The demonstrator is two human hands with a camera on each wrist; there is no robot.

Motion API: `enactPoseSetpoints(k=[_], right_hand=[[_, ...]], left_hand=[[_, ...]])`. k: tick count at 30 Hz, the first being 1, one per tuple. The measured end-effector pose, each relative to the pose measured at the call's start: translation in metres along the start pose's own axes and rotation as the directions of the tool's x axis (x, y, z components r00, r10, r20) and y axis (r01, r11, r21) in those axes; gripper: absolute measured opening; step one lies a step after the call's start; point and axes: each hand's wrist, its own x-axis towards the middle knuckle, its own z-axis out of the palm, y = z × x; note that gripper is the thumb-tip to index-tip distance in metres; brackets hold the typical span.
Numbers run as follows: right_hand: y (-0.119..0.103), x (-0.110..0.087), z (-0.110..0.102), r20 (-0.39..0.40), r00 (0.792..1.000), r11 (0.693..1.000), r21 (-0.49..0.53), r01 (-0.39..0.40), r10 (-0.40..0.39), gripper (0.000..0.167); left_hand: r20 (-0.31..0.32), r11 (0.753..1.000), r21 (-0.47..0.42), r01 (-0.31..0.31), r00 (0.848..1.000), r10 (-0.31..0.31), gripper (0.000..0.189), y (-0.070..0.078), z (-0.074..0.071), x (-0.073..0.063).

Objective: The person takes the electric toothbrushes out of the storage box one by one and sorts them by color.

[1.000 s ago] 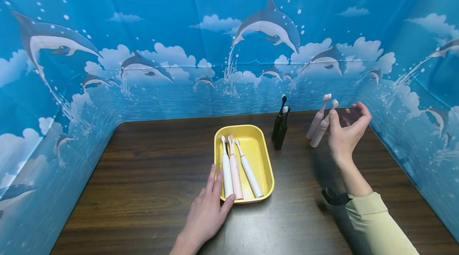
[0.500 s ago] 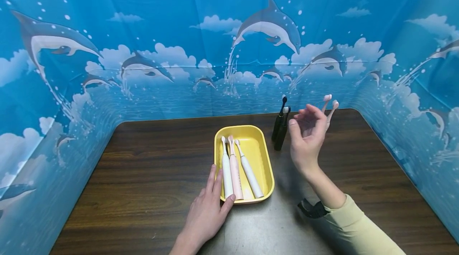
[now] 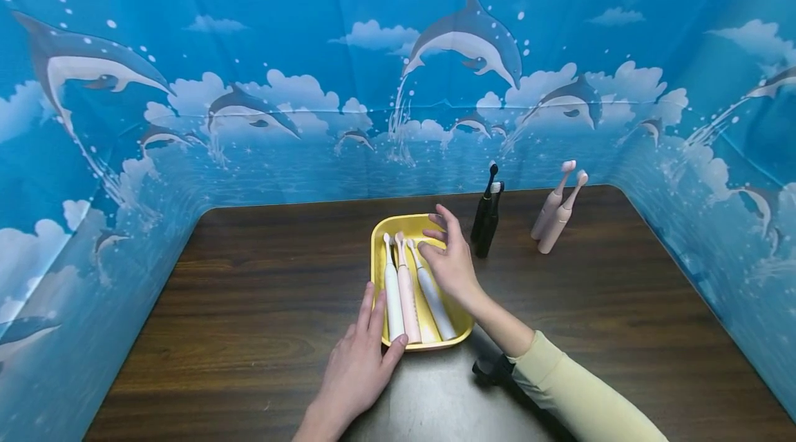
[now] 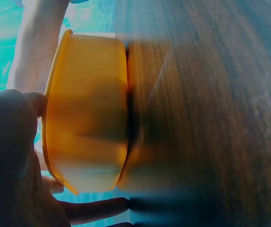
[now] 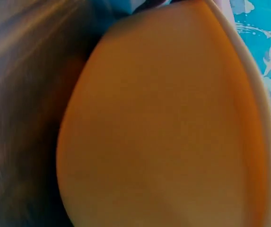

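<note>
A yellow tray [image 3: 460, 321] holds a white electric toothbrush [image 3: 393, 297], a pink electric toothbrush [image 3: 408, 300] and a pale grey-white one [image 3: 437, 307], lying side by side. My left hand [image 3: 357, 362] rests at the tray's near left corner with its fingers extended; the left wrist view shows the thumb at the rim beside the tray wall [image 4: 88, 109]. Over the tray's right side hovers my right hand [image 3: 452, 262], fingers loosely bent and holding nothing. It covers part of the right rim. The tray's outer wall [image 5: 163, 123] fills most of the right wrist view.
Two black electric toothbrushes [image 3: 488, 228] stand upright close together, just right of the tray. Further right, two pale pink electric toothbrushes [image 3: 555, 229] also stand upright. A dolphin-print curtain [image 3: 298, 152] encloses the back and sides of the dark wooden table [image 3: 261, 304].
My right hand has swept left from beside the standing pink toothbrushes, past the black ones, to above the tray. My left hand and all the toothbrushes have stayed in place.
</note>
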Motion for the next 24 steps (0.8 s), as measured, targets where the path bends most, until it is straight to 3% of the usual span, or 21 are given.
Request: enactPoseSetpoints(k=[5, 12, 18, 24], right_hand=[[0.007, 0.005, 0.012, 0.087, 0.980, 0.984, 0.007, -0.179, 0.178, 0.071], [0.008, 0.009, 0.019, 0.169, 0.920, 0.925, 0.086, -0.371, 0.353, 0.075], [0.012, 0.011, 0.023, 0.224, 0.875, 0.865, 0.179, -0.469, 0.429, 0.074], [0.014, 0.013, 0.027, 0.245, 0.854, 0.826, 0.238, -0.511, 0.458, 0.068]], left_hand=[[-0.015, 1.000, -0.003, -0.008, 1.000, 0.008, 0.075, 0.000, 0.000, 0.000], [-0.003, 1.000, -0.001, 0.002, 1.000, -0.002, 0.075, -0.001, 0.001, 0.001], [-0.002, 1.000, -0.003, 0.003, 1.000, -0.003, 0.075, -0.001, 0.001, 0.001], [-0.003, 1.000, -0.001, 0.007, 1.000, -0.007, 0.075, -0.001, 0.001, 0.001]])
